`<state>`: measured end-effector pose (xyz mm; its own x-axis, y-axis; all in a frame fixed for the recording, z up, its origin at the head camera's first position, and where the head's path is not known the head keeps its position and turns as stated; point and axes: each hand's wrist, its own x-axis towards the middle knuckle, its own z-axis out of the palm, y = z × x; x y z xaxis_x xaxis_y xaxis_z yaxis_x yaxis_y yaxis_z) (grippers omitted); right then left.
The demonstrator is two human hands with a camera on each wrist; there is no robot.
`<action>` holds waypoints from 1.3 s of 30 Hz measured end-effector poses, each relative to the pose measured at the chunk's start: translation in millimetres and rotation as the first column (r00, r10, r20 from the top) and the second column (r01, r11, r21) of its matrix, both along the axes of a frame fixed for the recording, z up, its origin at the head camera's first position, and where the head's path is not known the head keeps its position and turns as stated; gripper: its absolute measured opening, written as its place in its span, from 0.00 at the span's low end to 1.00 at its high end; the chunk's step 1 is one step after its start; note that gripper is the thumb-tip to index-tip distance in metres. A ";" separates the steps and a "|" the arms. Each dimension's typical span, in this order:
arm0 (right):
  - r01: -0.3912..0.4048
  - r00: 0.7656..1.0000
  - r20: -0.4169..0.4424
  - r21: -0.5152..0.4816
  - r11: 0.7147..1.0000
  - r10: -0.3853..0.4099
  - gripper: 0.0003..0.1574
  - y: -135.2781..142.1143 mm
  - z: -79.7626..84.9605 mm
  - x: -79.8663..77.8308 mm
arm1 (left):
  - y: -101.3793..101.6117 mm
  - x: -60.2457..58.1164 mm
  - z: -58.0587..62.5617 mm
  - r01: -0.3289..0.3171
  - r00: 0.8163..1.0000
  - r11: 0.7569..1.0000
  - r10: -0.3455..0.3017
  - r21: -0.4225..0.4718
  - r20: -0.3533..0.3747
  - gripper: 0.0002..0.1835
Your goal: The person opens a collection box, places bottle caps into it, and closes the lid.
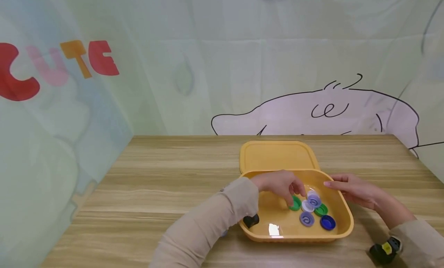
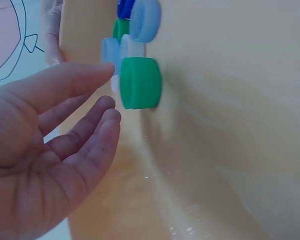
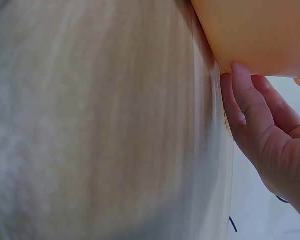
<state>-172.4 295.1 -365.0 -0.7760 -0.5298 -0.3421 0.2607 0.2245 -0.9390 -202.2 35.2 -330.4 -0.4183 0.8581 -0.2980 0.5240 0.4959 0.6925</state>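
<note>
In the head view my left hand (image 1: 280,184) reaches down into a yellow-orange plastic box (image 1: 295,237), its fingers loosely bent beside a green bottle cap (image 1: 295,203). The left wrist view has this green cap (image 2: 141,83) just off the fingertips, with a gap between thumb and fingers and nothing held there. Several more caps lie in the box's right part: purple caps (image 1: 306,219), a second green cap (image 1: 321,210), white ones and a dark blue cap (image 1: 327,222). My right hand (image 1: 359,191) rests against the box's right side, its fairly straight fingers (image 3: 257,107) at the outer wall.
Behind the box lies a flat yellow lid (image 1: 279,156) on the wooden table (image 1: 173,175). A small bluish thing (image 1: 224,233) shows on the table by the left sleeve. A printed cloth (image 1: 194,67) hangs behind and at the left.
</note>
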 end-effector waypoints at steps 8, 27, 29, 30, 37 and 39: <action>0.004 1.000 -0.011 -0.014 1.000 -0.004 0.32 0.2 -0.4 1.1 | -1.9 5.9 11.2 0.052 0.999 0.998 -0.052 -0.019 0.000 0.18; -0.012 1.000 -0.013 -0.030 0.999 0.011 0.29 0.3 -2.0 1.0 | -22.8 25.3 37.0 0.209 0.976 0.978 -0.210 -0.016 -0.067 0.20; -0.011 1.000 -0.008 -0.037 0.999 0.011 0.29 0.5 -2.2 1.3 | -25.3 27.5 38.1 0.223 0.972 0.975 -0.223 -0.013 -0.076 0.19; -0.010 1.000 -0.008 -0.038 0.999 0.009 0.29 0.9 -2.1 1.5 | -26.6 28.7 38.8 0.226 0.971 0.974 -0.226 -0.013 -0.078 0.19; -0.014 1.000 -0.005 -0.064 0.998 0.014 0.25 2.4 -3.2 1.9 | -35.8 37.1 46.0 0.237 0.968 0.972 -0.236 0.000 -0.080 0.19; -0.014 1.000 -0.004 -0.070 0.997 0.014 0.24 2.1 -3.3 1.6 | -39.5 39.3 47.2 0.236 0.969 0.972 -0.235 0.011 -0.072 0.19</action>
<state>-170.8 297.1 -368.3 -0.7692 -0.5633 -0.3017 0.2550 0.1623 -0.9532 -162.9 -4.3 -283.2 -0.2230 0.9402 -0.2576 0.6715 0.3397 0.6585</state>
